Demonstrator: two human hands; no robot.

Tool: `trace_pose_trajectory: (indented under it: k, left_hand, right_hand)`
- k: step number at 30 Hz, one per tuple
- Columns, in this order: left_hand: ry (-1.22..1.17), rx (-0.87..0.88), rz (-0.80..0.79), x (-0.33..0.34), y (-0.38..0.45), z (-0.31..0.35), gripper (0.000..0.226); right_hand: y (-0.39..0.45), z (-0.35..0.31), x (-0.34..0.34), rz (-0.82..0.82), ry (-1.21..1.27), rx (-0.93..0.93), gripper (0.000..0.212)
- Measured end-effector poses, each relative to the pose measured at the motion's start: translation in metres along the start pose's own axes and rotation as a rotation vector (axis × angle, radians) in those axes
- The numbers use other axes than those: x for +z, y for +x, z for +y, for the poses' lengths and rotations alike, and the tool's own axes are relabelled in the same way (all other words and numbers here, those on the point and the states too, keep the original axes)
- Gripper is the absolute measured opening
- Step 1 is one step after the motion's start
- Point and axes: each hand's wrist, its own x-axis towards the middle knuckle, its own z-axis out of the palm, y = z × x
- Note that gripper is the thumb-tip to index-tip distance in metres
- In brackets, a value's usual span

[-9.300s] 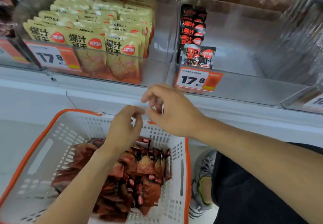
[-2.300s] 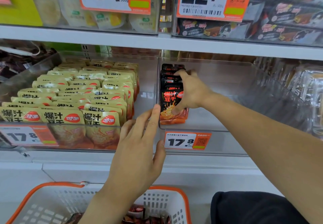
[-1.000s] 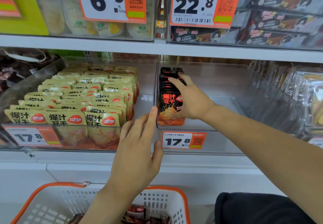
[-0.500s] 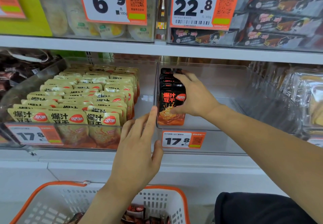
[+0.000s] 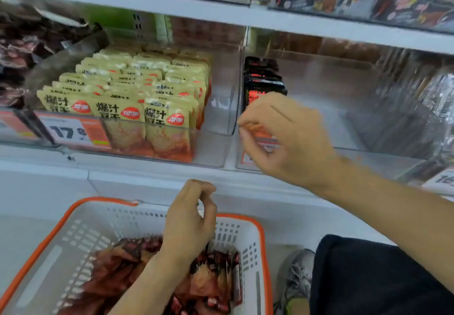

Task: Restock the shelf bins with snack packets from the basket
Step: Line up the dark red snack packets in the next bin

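both hands are between loads, so by my reading the step in hand is the reach down for more stock. the right hand (image 5: 285,138) hangs in front of the clear bin (image 5: 319,108) on the right side of the shelf, fingers loosely curled and motion-blurred; it seems to hold nothing, though the blur keeps me from being sure. behind it a short row of black packets (image 5: 261,79) stands on edge against the bin's left wall, with the rest of that bin bare to the right. the left hand (image 5: 190,221) hovers over the far rim of the white basket (image 5: 245,236) with the orange edge, fingers bent in loosely and empty as far as i can see. under it lies a loose heap of dark red snack packets (image 5: 211,280), piled every way. the neighbouring bin to the left is nearly full of yellow packets (image 5: 137,93) in neat rows. the next move likely calls for gathering a few packets from the heap, squaring them so the faces point one way, then lifting them over the bin's front lip and standing them beside the black row
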Motion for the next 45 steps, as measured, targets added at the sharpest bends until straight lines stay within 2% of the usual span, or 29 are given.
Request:
trace_pose_trajectory:
  k: [2,3,5,7,9,12,16,18,20,22,25,27,30,33,38,40,43,45]
  left_hand:
    - [0.172,-0.196,-0.215,0.01,-0.031,-0.042,0.019]
    - [0.298,-0.284,-0.357,0.014,-0.049,-0.062,0.026]
    - [0.513,-0.453,-0.641,0.015,-0.086,-0.096,0.045]
    - [0.587,-0.577,-0.795,0.01,-0.122,-0.12,0.056]
    - [0.604,-0.616,-0.872,0.005,-0.151,-0.135,0.062]
    - [0.652,-0.53,-0.918,0.002,-0.171,-0.143,0.061]
    - [0.643,-0.521,-0.866,0.003,-0.178,-0.142,0.055]
    - [0.643,-0.487,-0.775,0.003,-0.181,-0.142,0.046]
    - [0.59,-0.455,-0.614,0.009,-0.184,-0.14,0.028]
    - [0.453,-0.592,-0.531,0.016,-0.186,-0.134,0.009]
    - [0.258,-0.97,-0.551,0.027,-0.183,-0.127,0.021]
    - [0.229,-1.024,-0.519,0.032,-0.183,-0.127,0.023]
    - [0.21,-1.039,-0.544,0.036,-0.185,-0.127,0.031]
    - [0.223,-1.05,-0.567,0.036,-0.184,-0.124,0.027]
    - [0.127,-1.099,-0.652,0.023,-0.164,-0.122,0.023]
    - [0.099,-1.035,-0.732,0.007,-0.148,-0.119,0.02]
    - [0.073,-0.886,-0.895,-0.026,-0.112,-0.103,0.017]
    - [-0.006,-0.832,-0.961,-0.047,-0.087,-0.087,0.015]
  right_hand:
    - [-0.033,-0.037,0.031,-0.183,0.153,0.049,0.01]
    - [-0.054,-0.054,0.05,-0.345,0.217,0.118,0.015]
    - [-0.102,-0.08,0.091,-0.801,0.293,0.309,0.025]
    - [-0.149,-0.095,0.128,-1.157,0.286,0.499,0.034]
    - [-0.189,-0.11,0.158,-1.291,0.315,0.698,0.041]
    - [-0.234,-0.134,0.189,-1.335,0.388,0.891,0.053]
    - [-0.269,-0.153,0.205,-1.44,0.374,0.862,0.079]
    - [-0.278,-0.158,0.207,-1.447,0.348,0.815,0.08]
    - [-0.282,-0.16,0.206,-1.426,0.315,0.779,0.077]
    - [-0.284,-0.16,0.204,-1.369,0.33,0.807,0.068]
    - [-0.286,-0.16,0.2,-1.279,0.39,0.937,0.055]
    - [-0.284,-0.159,0.194,-1.269,0.438,1.049,0.065]
    - [-0.286,-0.159,0.189,-1.278,0.543,1.197,0.077]
    - [-0.287,-0.159,0.183,-1.269,0.631,1.303,0.082]
    - [-0.281,-0.152,0.184,-1.255,0.621,1.363,0.061]
    - [-0.268,-0.144,0.183,-1.252,0.565,1.293,0.056]
    - [-0.232,-0.125,0.178,-1.18,0.527,1.181,0.078]
    - [-0.201,-0.109,0.17,-1.192,0.609,1.099,0.086]
